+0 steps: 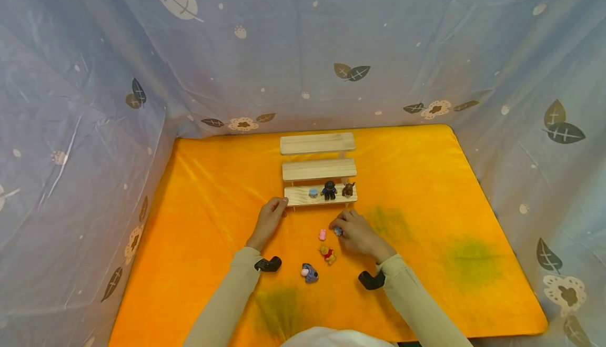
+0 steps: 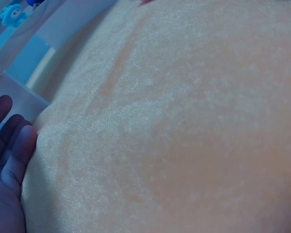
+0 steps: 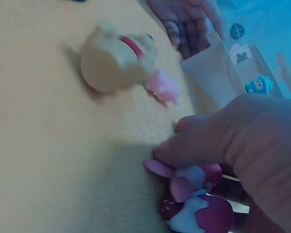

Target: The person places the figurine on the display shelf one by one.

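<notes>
My left hand [image 1: 271, 216] rests its fingertips against the left end of the lowest tier of a wooden three-step stand [image 1: 300, 195]. In the left wrist view, the left fingers [image 2: 23, 143] look relaxed beside the stand's pale side panel. A small blue figurine [image 1: 338, 231] is pinched by my right hand [image 1: 356, 231] just above the orange cloth. The right wrist view shows the figurine's pinkish ear [image 3: 160, 168], red and white parts near it, and my thumb pressed on it. Left of that hand lie a pink pig figurine [image 1: 322, 235] and a yellow bear figurine [image 1: 327, 254] with a red shirt.
A purple-grey donkey figurine [image 1: 310, 273] lies nearer my body. The lowest tier bears a light-blue figurine [image 1: 313, 193], a dark-haired doll [image 1: 329, 190] and a brown figurine [image 1: 348, 189]. Orange cloth [image 1: 426, 189] covers the surface, and patterned grey-blue curtains [image 1: 303, 47] surround it.
</notes>
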